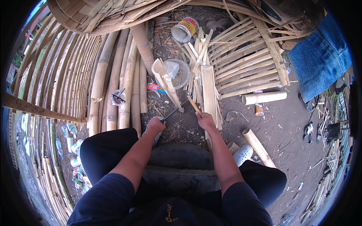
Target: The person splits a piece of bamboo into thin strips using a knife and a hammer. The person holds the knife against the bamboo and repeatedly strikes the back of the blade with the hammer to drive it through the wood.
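My right hand (205, 121) is closed round the wooden handle of a hammer (195, 105), whose small head points away from me. My left hand (155, 125) grips a thin dark metal tool (172, 113); its exact kind is unclear. The tool slants up to the right, with its far end close to the hammer head. Just beyond my hands, a split bamboo piece (169, 87) leans with its narrow end toward me. Long flat bamboo slats (208, 92) lie beside my right hand.
Thick bamboo poles (113, 81) lie at left, carrying a plastic cup (118, 97). A slatted bamboo panel (245, 60) and a short bamboo tube (264, 98) are at right. Ahead are a tin can (184, 30) and a clear basin (183, 75). Jeans (320, 56) show at far right.
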The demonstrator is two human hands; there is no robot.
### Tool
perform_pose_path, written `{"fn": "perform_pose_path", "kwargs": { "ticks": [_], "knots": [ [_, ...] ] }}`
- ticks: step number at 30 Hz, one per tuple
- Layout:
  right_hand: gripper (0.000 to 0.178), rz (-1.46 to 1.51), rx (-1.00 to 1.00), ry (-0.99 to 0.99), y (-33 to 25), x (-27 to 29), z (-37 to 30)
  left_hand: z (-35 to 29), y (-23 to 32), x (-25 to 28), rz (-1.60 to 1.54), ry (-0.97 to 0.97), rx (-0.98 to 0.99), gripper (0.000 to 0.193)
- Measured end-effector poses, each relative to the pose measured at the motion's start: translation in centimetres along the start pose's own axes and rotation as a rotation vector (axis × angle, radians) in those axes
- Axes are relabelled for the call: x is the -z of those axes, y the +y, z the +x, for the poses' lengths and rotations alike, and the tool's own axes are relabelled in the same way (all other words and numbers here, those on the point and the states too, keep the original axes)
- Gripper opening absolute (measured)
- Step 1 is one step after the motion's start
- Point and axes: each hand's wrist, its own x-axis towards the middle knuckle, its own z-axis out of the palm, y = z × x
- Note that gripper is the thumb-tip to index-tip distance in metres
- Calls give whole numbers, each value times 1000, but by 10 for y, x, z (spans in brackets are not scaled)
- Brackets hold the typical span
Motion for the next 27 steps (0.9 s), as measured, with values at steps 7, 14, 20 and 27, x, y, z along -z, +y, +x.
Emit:
{"fn": "perform_pose_path", "kwargs": {
  "ticks": [7, 14, 20, 27],
  "knots": [
    [56, 5, 21, 10, 4, -12, 9, 10, 3, -5, 23, -51, 9, 42],
    [56, -3, 36, 42, 7, -16, 10, 15, 13, -6, 46, -80, 8, 41],
    [48, 36, 136, 199, -20, 12, 10, 10, 14, -1, 12, -57, -2, 37],
    [43, 51, 107, 248, -3, -9, 7, 20, 6, -13, 33, -63, -18, 43]
  ]
}}
